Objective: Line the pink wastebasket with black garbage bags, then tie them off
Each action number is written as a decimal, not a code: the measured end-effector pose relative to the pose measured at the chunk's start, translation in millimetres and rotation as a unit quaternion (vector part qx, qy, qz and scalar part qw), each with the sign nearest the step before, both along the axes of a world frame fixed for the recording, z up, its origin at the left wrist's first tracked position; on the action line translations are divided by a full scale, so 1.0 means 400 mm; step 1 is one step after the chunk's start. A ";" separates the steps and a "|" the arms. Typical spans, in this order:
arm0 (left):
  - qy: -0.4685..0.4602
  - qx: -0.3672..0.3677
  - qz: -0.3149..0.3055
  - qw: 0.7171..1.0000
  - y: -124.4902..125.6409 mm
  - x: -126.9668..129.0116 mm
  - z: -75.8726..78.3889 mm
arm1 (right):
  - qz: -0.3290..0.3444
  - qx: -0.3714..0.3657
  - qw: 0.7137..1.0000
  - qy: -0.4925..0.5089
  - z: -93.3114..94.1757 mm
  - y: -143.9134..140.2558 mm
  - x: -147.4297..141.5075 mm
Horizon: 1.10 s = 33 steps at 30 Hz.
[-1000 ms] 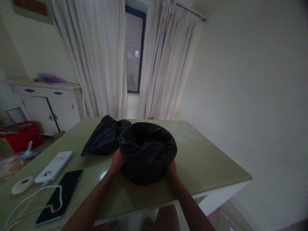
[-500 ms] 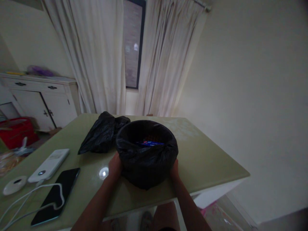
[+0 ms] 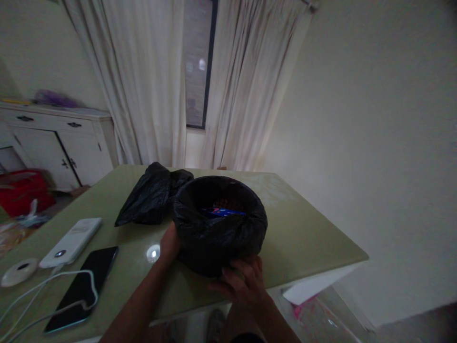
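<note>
A round bin lined with a black plastic bag [image 3: 218,233] stands on the green table [image 3: 303,238] in front of me. Inside it I see something blue and some reddish bits. My left hand [image 3: 169,244] presses against the bin's left side. My right hand [image 3: 243,281] is at the bin's near lower edge, fingers spread and curled toward the bag; whether it grips the plastic I cannot tell. A second crumpled black bag [image 3: 152,200] lies just behind and left of the bin.
On the table's left lie a white power bank [image 3: 71,240], a black phone [image 3: 84,286] with a white cable [image 3: 35,297], and a round white disc [image 3: 17,270]. White curtains and a window stand behind. A white cabinet [image 3: 60,147] and a red box [image 3: 21,190] are at the left.
My right hand has slid from the bin's right side round to its near lower edge. The left hand has stayed on the left side. The view has shifted slightly.
</note>
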<state>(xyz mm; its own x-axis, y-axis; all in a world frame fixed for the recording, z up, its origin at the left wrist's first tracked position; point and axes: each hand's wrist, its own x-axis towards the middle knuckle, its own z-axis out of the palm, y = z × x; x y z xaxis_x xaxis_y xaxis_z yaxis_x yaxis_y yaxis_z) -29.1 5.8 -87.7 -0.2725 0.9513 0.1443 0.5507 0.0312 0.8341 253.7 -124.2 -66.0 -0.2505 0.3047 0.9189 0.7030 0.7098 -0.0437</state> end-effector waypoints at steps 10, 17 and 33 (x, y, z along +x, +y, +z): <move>-0.020 0.000 0.006 1.000 0.004 -0.002 0.005 | -0.100 -0.112 0.986 0.078 0.010 0.055 -0.120; -0.021 0.040 -0.023 0.999 0.008 -0.001 -0.012 | -0.070 -0.175 0.982 0.019 -0.028 0.069 -0.101; 0.077 0.002 -0.018 0.997 0.016 -0.008 -0.014 | -0.339 -0.441 0.828 -0.069 0.073 0.437 0.185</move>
<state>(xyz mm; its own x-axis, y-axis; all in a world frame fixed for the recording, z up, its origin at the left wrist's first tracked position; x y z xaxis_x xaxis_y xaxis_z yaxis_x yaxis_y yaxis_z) -32.3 12.1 -93.4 -0.2122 0.9596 0.1847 0.6726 0.0063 0.7400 327.8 50.7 -36.9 0.1693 0.9556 0.2412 0.9682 -0.1156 -0.2218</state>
